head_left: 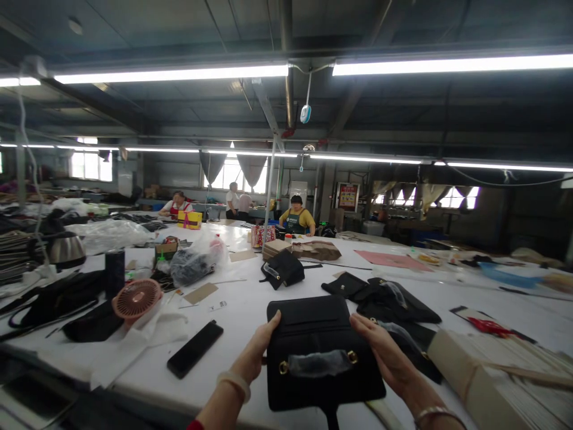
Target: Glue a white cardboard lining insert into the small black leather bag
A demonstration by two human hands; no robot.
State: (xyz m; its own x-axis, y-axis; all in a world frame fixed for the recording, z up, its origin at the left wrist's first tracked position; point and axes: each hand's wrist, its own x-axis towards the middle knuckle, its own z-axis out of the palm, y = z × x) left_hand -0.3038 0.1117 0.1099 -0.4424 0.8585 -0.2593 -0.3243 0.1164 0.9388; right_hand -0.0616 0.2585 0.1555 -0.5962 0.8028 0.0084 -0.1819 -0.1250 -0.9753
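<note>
Between my two hands is a black handbag, its flap lifted away and a plastic-wrapped handle with gold-coloured rings facing me. My left hand grips its left edge, thumb on the front. On the right edge, my right hand holds it the same way, fingers partly hidden behind. A strap or tab hangs from the bag's lower edge. Just to the right lie more black bags with wrapped handles. Another black bag sits farther back, and a black phone rests left of my left hand.
A pink fan stands at the left near black fabric pieces and a metal kettle. Stacked beige boards fill the near right. A pole rises from the white table. Across it sits a person in yellow.
</note>
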